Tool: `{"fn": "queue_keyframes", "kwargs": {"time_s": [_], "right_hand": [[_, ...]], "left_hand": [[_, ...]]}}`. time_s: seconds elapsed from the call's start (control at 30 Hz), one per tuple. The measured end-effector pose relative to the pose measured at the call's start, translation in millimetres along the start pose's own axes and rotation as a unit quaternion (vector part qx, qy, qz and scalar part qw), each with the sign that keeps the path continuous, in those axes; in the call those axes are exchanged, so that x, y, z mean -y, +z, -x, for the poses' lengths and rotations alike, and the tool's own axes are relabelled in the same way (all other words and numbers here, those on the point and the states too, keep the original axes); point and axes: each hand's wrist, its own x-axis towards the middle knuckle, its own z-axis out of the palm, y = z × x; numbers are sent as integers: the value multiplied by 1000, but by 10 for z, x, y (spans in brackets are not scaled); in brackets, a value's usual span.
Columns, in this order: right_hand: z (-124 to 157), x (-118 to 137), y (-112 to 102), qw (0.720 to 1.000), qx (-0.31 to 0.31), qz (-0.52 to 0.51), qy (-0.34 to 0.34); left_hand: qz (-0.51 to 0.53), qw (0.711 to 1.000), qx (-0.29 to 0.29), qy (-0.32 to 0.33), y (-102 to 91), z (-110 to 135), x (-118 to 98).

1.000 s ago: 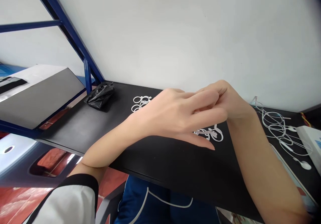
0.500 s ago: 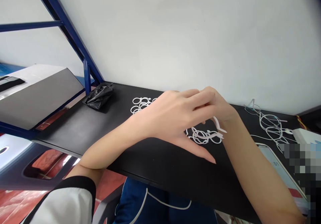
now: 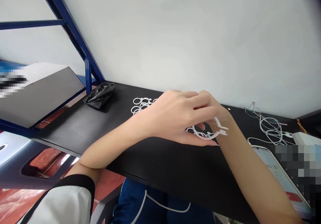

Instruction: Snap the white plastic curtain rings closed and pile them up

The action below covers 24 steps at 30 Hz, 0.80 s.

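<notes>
View: head camera, looking down along a black bench top [image 3: 160, 163] that runs against a white wall [image 3: 200, 40].

Left hand [image 3: 173, 117]: it comes in from the lower left and reaches across the bench, its back turned up and its fingers half curled toward the other hand. One finger stretches down toward the bench. Whether it has hold of anything, I can't tell from here.

Right hand [image 3: 213, 112]: it comes up from the lower right, mostly tucked behind the left, and its fingers are hidden. The two hands seem to meet like this so they can work on one small piece together.

White plastic ring [image 3: 203, 136]: it sits right against both hands, with its two pronged ends [image 3: 220, 126] sticking out by the right wrist. It looks held between them, but the actual grip is hidden.

Tangle of white rings [image 3: 190, 130]: it lies on the bench under the hands, mostly covered.

Pile of white rings [image 3: 142, 105]: it lies just left of the hands, apart from them.

Rest: a black plastic bag [image 3: 99, 96] sits further left, near a blue metal frame [image 3: 67, 33]. White earphone wires [image 3: 271, 125] and a lit phone [image 3: 273, 170] lie to the right.
</notes>
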Motion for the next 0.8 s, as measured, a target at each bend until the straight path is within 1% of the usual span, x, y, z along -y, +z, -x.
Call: {"fn": "queue_keyframes", "kwargs": {"time_s": [0.1, 0.17, 0.27, 0.33, 0.43, 0.53, 0.7, 0.8], "right_hand": [[-1, 137, 50, 999, 10, 39, -12], [21, 266, 50, 997, 26, 75, 5], [99, 448, -34, 987, 57, 139, 53], [168, 532, -122, 981, 63, 170, 74], [263, 592, -234, 970, 77, 207, 101], [323, 609, -281, 956, 106, 246, 124], [364, 651, -251, 920, 144, 329, 156], [386, 690, -217, 916, 146, 343, 151]], "left_hand": [[-7, 1000, 4, -6, -29, 0, 11], [-14, 1000, 0, -12, -55, -3, 14], [-24, 1000, -2, -16, -94, -11, 8], [-28, 999, 1, -14, -112, -14, 3], [-35, 999, 10, -13, -125, -14, 2], [-47, 999, 19, -15, -125, -13, 4], [-42, 999, 27, -22, -115, -16, 12], [-50, 998, 31, -24, -112, -16, 19]]}}
